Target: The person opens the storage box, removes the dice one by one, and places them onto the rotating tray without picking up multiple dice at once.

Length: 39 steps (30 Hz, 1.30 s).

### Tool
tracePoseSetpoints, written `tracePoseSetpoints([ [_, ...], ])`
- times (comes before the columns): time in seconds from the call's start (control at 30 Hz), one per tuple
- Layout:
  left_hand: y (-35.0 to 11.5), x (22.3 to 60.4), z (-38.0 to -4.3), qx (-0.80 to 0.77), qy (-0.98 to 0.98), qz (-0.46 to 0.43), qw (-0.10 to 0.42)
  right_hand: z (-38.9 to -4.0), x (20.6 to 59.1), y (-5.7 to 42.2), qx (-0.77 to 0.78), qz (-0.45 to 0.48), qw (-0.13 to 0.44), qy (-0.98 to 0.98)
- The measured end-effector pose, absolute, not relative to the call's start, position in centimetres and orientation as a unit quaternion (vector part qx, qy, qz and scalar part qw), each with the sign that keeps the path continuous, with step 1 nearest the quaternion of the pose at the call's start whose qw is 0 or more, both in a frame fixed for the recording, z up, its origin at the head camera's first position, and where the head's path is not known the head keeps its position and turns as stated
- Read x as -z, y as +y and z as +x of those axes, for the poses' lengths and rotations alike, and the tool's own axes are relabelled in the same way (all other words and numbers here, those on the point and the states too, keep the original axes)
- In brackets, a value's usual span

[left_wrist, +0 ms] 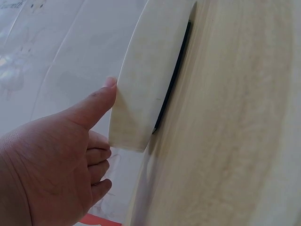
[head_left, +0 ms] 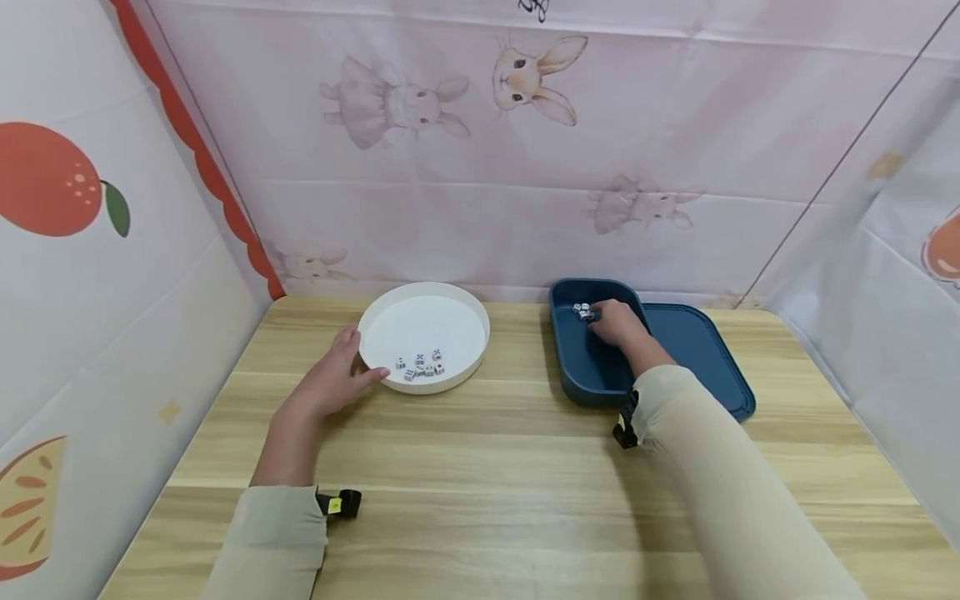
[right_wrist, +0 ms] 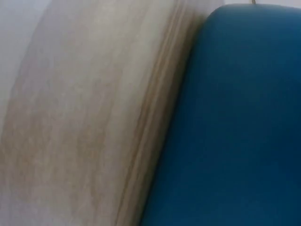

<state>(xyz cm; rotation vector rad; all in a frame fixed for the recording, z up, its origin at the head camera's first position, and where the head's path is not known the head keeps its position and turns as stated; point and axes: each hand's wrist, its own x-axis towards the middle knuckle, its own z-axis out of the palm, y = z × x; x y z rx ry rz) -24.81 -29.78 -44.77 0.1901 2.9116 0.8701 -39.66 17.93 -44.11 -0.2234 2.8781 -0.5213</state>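
Observation:
My left hand [head_left: 341, 372] holds the near left side of a white round tray [head_left: 480, 358], thumb on its front edge and fingers round its outer wall. Several white dice [head_left: 419, 359] lie inside the tray toward the front. On the right, my right hand [head_left: 618, 325] reaches down into a dark blue rectangular box [head_left: 587, 398]. Its fingertips are at a small cluster of dice [head_left: 582, 310] in the far part of the box. Whether they pinch a die is hidden. The right wrist view shows only the box's outer wall [right_wrist: 235, 117], not the hand.
A flat dark blue lid [head_left: 701, 350] lies to the right of the box, partly behind the right forearm. All stand on a wooden table [head_left: 465, 483]. Printed cloth walls [head_left: 480, 225] rise behind the table and at both sides.

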Motion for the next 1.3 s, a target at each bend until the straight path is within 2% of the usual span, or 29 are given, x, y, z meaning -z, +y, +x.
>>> tracePoseSetpoints([
  [0.2,-29.8,44.8,-24.8,-0.281,0.956,0.071,0.041,-39.2,44.3,18.0,0.193,-0.080,0.087,0.974],
  [0.57,-29.7,44.7,-24.8,-0.280,0.957,0.070,0.040,-38.7,44.3,17.4,0.216,-0.081,0.099,0.968],
  [0.77,-29.6,44.8,-24.7,-0.279,0.957,0.067,0.042,-37.9,43.1,16.4,0.283,-0.112,0.063,0.951],
  [1.0,-29.4,44.6,-25.0,-0.278,0.957,0.070,0.045,-35.2,40.8,14.6,0.394,-0.116,0.009,0.912],
  [1.13,-29.5,44.6,-25.1,-0.278,0.957,0.067,0.044,-32.8,39.7,12.0,0.480,-0.104,-0.022,0.871],
  [1.3,-29.4,44.7,-24.9,-0.281,0.956,0.068,0.049,-30.2,40.5,7.4,0.591,-0.094,-0.002,0.801],
])
